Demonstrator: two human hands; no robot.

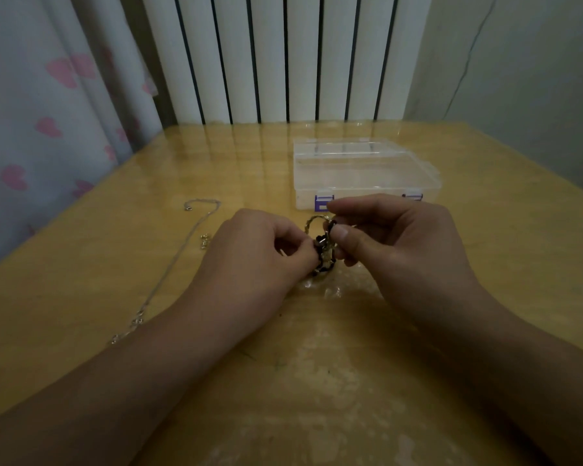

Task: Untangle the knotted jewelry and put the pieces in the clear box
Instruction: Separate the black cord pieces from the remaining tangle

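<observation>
Both forearms enter from bottom corners of frame, angled inward, converging at frame ctr. Left hand (260, 247) sits just left of ctr, back of hand up, fingers curled in, thumb + index tips pinching the bracelet (323, 250). Right hand (394, 237) just right of ctr, slightly higher, back up/outward, index hooked over top, thumb pressed in from front, also pinching same piece. Fingertips of both hands nearly touching. Wrists bare, roughly level, raised a bit.

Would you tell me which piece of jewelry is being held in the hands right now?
The gold-and-black chain, pinched between the left hand and right hand; the thin silver chain lies untouched on the table, farther left.
</observation>
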